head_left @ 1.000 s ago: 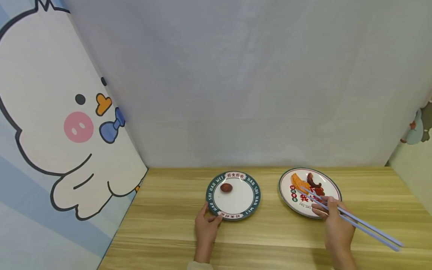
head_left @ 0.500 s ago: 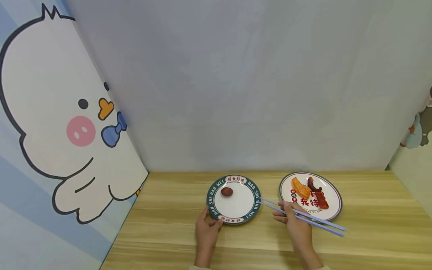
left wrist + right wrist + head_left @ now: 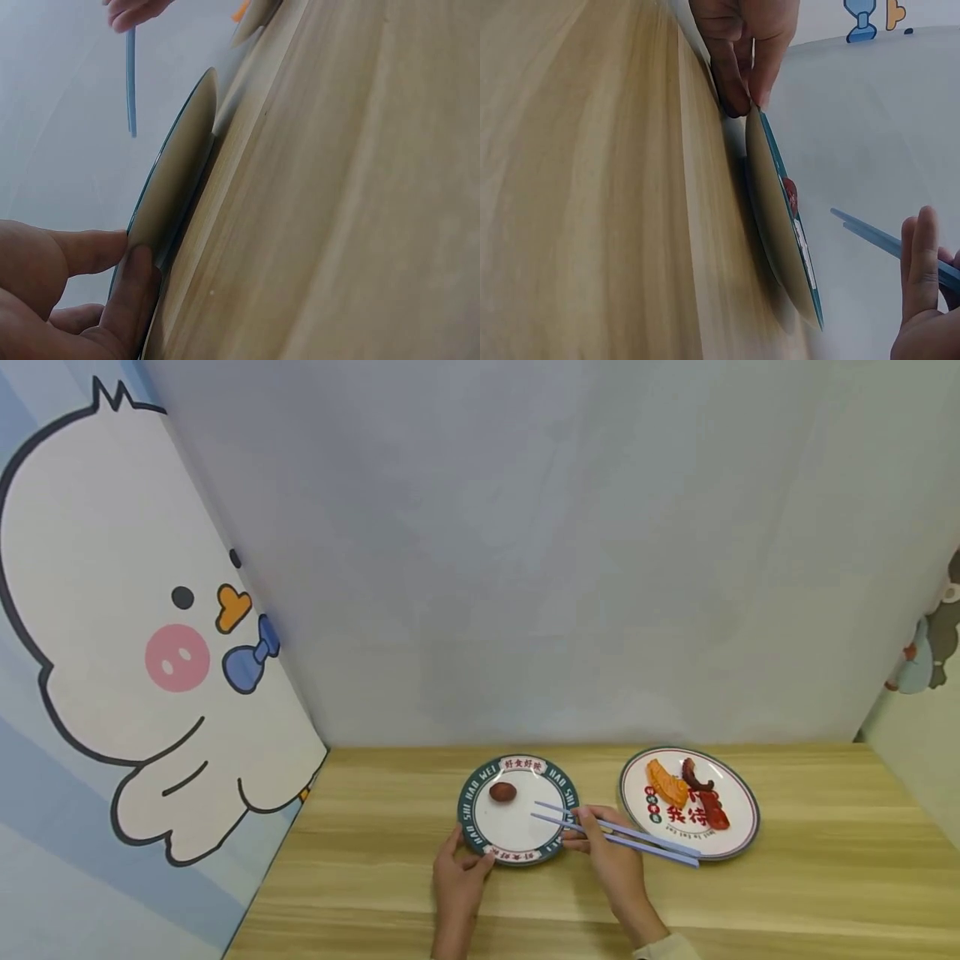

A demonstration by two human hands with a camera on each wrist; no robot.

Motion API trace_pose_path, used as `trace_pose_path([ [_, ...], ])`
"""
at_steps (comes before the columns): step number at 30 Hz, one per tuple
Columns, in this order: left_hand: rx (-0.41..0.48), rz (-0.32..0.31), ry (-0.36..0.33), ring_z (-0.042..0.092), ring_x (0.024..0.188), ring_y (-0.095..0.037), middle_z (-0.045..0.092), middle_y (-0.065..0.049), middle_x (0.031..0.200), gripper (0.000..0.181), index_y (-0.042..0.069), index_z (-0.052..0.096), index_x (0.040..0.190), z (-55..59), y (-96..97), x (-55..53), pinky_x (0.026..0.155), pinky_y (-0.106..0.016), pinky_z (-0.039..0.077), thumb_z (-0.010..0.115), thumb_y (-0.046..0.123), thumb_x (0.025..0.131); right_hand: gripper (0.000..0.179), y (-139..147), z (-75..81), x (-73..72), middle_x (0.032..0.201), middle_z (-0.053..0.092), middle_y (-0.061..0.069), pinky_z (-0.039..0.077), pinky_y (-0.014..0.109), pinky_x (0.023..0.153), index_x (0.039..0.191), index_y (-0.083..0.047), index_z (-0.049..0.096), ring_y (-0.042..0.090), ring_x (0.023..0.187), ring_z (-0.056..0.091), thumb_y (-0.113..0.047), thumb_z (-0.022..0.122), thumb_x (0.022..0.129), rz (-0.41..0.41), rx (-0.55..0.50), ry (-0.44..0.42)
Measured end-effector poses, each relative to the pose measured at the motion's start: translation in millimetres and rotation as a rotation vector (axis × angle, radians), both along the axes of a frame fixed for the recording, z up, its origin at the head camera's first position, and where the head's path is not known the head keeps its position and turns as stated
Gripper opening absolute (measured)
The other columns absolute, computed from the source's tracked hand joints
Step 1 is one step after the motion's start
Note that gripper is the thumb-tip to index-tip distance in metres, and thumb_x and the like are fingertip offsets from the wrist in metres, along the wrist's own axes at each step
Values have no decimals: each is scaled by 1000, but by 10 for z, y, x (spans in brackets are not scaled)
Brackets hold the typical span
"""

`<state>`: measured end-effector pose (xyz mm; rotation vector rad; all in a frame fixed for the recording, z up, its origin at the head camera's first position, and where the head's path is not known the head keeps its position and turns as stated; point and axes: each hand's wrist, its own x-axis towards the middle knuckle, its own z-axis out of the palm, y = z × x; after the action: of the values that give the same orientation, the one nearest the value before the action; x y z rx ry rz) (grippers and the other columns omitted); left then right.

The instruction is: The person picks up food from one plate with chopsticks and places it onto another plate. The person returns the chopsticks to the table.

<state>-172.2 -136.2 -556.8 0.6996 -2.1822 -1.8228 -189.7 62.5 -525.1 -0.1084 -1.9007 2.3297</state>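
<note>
My left hand (image 3: 459,881) pinches the near-left rim of a plate (image 3: 468,797) with a green lettered border, thumb at the rim and fingers under it in the left wrist view. On this plate lies a small reddish-brown oval piece (image 3: 503,792), towards its far left. My right hand (image 3: 615,862) holds a pair of light blue chopsticks (image 3: 663,854) at the plate's right edge. Their tips (image 3: 838,216) are a little apart, with nothing between them. They reach over the plate's middle, above its surface in the right wrist view, and point towards the oval piece.
A second, white plate (image 3: 733,785) with a dark rim and red lettering stands to the right. It bears an orange ridged piece (image 3: 666,782), a dark curled piece (image 3: 697,776) and a red piece (image 3: 715,811). Behind the wooden table (image 3: 375,860) hangs a pale cloth (image 3: 562,568).
My right hand has moved left with the chopsticks, from the white plate to the green-bordered one. My left hand has kept its hold on the rim. The food pieces lie as before.
</note>
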Motion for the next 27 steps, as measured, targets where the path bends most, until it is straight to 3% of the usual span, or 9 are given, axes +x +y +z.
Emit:
trace_pose_path([
  [5, 8, 12, -12, 66, 89, -20, 55, -30, 144, 76, -7, 47, 153, -2, 3, 8, 69, -26, 62, 78, -12, 84, 29, -80, -25, -22, 97, 74, 30, 66, 29, 71, 120, 25, 60, 12, 72, 76, -1, 56, 107, 14, -8, 38],
  [12, -3, 12, -13, 67, 88, -19, 56, -30, 143, 75, -8, 47, 153, 9, 3, 4, 68, -26, 61, 78, -12, 84, 28, -165, -38, -85, 102, 73, 28, 65, 29, 70, 119, 25, 60, 9, 70, 75, 0, 57, 107, 32, -46, 58],
  [20, -4, 10, -9, 67, 88, -20, 55, -30, 144, 75, -7, 48, 153, 10, -2, -3, 68, -26, 61, 79, -11, 84, 24, -275, -29, -180, 97, 69, 36, 65, 27, 67, 116, 23, 62, 9, 68, 73, 1, 57, 106, 70, 21, 127],
  [27, -9, 10, 5, 68, 88, -21, 56, -30, 142, 76, -9, 48, 152, -38, -8, -5, 66, -25, 61, 79, -11, 83, 24, -342, -40, -248, 107, 64, 34, 66, 29, 69, 117, 20, 64, 14, 73, 75, -1, 59, 106, 117, 51, 123],
])
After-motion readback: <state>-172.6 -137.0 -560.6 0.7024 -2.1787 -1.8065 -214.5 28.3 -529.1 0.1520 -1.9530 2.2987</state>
